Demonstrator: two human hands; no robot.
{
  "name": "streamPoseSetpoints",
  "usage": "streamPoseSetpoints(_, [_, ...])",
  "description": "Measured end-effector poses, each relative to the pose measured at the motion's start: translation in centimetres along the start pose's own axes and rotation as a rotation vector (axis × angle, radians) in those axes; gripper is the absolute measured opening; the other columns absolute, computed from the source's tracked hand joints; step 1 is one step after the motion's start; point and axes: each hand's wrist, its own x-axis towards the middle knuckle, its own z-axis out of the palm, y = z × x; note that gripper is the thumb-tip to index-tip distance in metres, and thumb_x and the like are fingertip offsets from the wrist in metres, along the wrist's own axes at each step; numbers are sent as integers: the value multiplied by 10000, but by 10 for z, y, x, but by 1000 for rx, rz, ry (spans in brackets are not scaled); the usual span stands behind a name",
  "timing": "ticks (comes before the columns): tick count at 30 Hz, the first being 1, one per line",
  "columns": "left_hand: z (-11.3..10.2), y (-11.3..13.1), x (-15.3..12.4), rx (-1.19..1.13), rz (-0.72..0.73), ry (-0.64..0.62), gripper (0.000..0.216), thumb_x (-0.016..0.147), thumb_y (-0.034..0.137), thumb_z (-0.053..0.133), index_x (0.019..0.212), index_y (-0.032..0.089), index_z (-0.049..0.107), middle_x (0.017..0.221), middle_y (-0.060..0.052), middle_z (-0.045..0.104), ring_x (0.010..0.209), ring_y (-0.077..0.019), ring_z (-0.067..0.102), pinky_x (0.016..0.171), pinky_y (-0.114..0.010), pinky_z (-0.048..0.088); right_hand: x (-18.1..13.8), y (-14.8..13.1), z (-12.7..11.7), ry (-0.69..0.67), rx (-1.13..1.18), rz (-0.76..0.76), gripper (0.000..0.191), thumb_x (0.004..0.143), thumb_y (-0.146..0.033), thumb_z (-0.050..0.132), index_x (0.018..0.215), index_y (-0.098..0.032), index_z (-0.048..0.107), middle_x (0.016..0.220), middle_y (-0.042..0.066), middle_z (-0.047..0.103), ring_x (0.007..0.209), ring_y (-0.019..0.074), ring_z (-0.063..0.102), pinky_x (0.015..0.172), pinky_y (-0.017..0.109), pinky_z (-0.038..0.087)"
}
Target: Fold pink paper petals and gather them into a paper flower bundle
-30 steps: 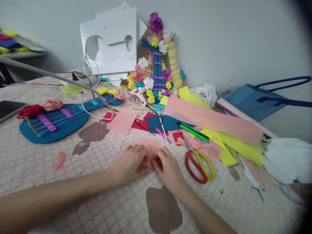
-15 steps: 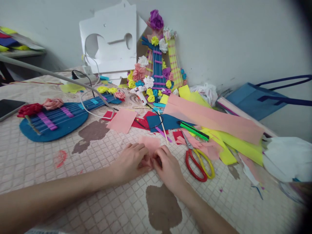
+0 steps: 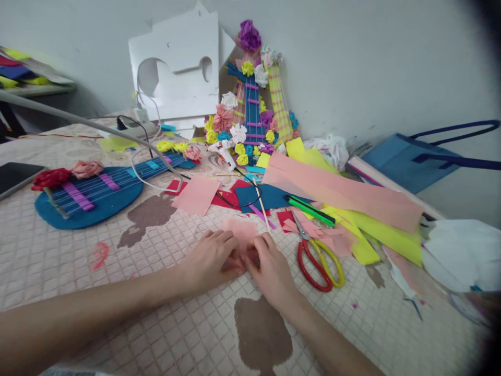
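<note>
A small sheet of pink crepe paper [image 3: 239,227] lies on the tabletop between my hands, its near edge gathered under my fingers. My left hand [image 3: 211,260] pinches that edge from the left, fingers curled over it. From the right, my right hand [image 3: 271,266] pinches the same paper, fingertips almost touching the left ones. The fingers partly hide the gathered edge. Beyond my left hand rests a flat pink paper square [image 3: 197,194]. Scissors [image 3: 315,259] with one red and one yellow handle lie right of my right hand.
A blue paper guitar [image 3: 99,196] with paper roses lies at left. Behind are a white glue gun [image 3: 222,154] with its cable and flower-covered guitars [image 3: 253,112]. A green cutter [image 3: 311,210], wooden stick [image 3: 261,203] and pink paper strip [image 3: 340,189] lie to the right.
The hands and the pink paper stay in nearly the same place, with only a very slight shift of the fingers. The camera view has moved a little.
</note>
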Motion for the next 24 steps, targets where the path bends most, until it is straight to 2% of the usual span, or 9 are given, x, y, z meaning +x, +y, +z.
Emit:
streamPoseSetpoints(3, [-2,1,0,-4,-20,-12,171,763,303,629,835,176,540,888,-33,594,844,-212,550,726,-327,329,1,4,-2,30,-111,56,112,831,-255,566,910,-204,505,928,44,515,703,178,577,507,261,394])
streamPoseSetpoints(5, [-2,0,1,-11,-21,-16,186,753,306,645,824,173,536,884,-30,595,828,-209,547,721,-325,326,2,9,-5,62,-108,61,79,849,-239,539,906,-200,500,918,47,525,714,183,579,536,274,408])
streamPoseSetpoints(7, [-1,-1,1,-25,-16,-7,204,740,307,663,827,175,534,883,-24,597,817,-204,545,720,-321,325,3,13,-8,102,-40,38,34,860,-175,493,884,-200,497,893,43,536,743,181,578,603,287,434])
streamPoseSetpoints(11, [2,-3,0,-34,-4,19,202,739,308,655,826,178,528,878,-20,595,818,-203,548,712,-318,324,1,12,-9,153,162,-49,90,844,-124,469,833,-208,499,825,20,538,743,160,560,658,278,446])
streamPoseSetpoints(14, [4,-3,0,-40,-17,48,209,736,294,648,846,177,514,870,-21,593,812,-208,555,707,-322,334,-1,2,-4,69,247,-106,76,820,-138,516,835,-212,506,823,10,547,731,147,554,640,257,443])
streamPoseSetpoints(19, [3,-2,1,-91,-71,57,274,694,301,684,856,178,500,863,-19,606,802,-212,575,730,-335,374,-2,-4,4,-27,167,-34,94,793,-135,545,829,-210,502,803,5,576,717,164,566,626,274,431])
streamPoseSetpoints(21, [1,-6,2,-149,-74,34,267,693,312,683,847,180,510,849,-16,613,788,-202,580,695,-306,391,-2,-2,5,-47,138,-28,96,794,-133,544,838,-206,499,824,13,579,725,170,567,631,281,428])
streamPoseSetpoints(24, [-5,-19,4,-229,-97,41,143,703,198,611,816,178,526,792,-6,616,713,-159,570,596,-240,383,-2,-1,4,-69,134,-41,92,807,-126,524,844,-206,496,842,18,582,748,173,569,641,280,431])
